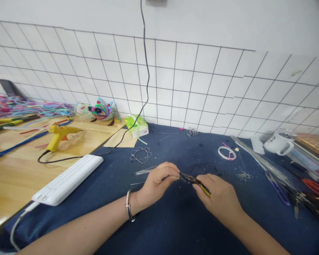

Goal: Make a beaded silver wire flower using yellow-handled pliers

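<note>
1. We see the right hand point(220, 196) wrapped around a pair of pliers with yellow handles point(188, 177), the nose pointing away from the palm toward the opposite hand.
2. We find the left hand point(157, 184) closed in a pinch, thumb and fingers drawn together at the pliers' tip; what lies between them is too small for us to tell. A silver bangle point(128, 204) encircles its wrist.
3. We locate the pliers above the dark blue cloth point(172, 226), between the two hands. We cannot tell whether their jaws meet on anything.
4. Just beyond the left hand, we note a bundle of straight wires point(143, 171) and, farther back, a flower-shaped wire loop point(140, 155), both lying flat.
5. Beyond the right hand, we mark a white ring point(219, 153) and a heap of short wire pieces point(244, 175); farther right lie long wires point(263, 161) and a purple-handled tool point(279, 191), near a white mug point(276, 144).
6. To the left, we observe a white power strip point(69, 180) at the cloth's edge and a yellow glue gun point(57, 137) on the wooden tabletop point(13, 184), with colourful craft stems point(32, 108) piled behind.
7. At the rear, we show a green-and-white packet point(139, 130) before the tiled wall point(164, 76), down which hangs a black cable point(148, 76).
</note>
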Demonstrator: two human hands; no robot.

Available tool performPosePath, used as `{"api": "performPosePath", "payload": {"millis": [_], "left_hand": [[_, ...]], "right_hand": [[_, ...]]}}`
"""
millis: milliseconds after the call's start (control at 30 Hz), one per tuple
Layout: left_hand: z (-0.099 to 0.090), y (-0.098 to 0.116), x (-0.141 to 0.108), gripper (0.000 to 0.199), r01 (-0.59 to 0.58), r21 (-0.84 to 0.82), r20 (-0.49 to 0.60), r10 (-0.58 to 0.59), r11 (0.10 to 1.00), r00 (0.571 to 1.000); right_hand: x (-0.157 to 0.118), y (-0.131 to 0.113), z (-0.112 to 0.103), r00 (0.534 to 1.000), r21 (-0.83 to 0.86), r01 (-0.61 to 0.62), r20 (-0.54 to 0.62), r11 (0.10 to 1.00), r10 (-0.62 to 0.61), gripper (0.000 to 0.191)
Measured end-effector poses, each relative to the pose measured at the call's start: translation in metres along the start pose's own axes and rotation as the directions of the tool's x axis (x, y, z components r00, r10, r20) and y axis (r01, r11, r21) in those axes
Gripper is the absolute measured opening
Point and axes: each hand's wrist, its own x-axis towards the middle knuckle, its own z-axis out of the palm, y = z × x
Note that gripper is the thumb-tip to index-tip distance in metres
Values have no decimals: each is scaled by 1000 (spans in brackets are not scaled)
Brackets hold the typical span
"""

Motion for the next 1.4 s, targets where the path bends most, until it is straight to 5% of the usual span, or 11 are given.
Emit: {"api": "performPosePath", "payload": {"millis": [200, 933, 1200, 1400], "left_hand": [[1, -4, 0, 11, 52, 8, -87, -51, 999, 995], [-3, 4, 3, 9, 12, 135, 37, -17, 991, 999], [-7, 5, 4, 14, 265, -7, 225, -257, 964, 940], [-4, -2, 3, 13, 373, -161, 255, -326, 914, 910]], "right_hand": [[0, -1, -3, 1000, 16, -22, 6, 1000, 21, 18], [0, -4, 2, 996, -97, 52, 72, 994, -45, 15], [-2, -1, 2, 996, -201, 81, 62, 976, -70, 19], [-3, 0, 4, 996, -223, 84, 48, 971, -75, 20]]}}
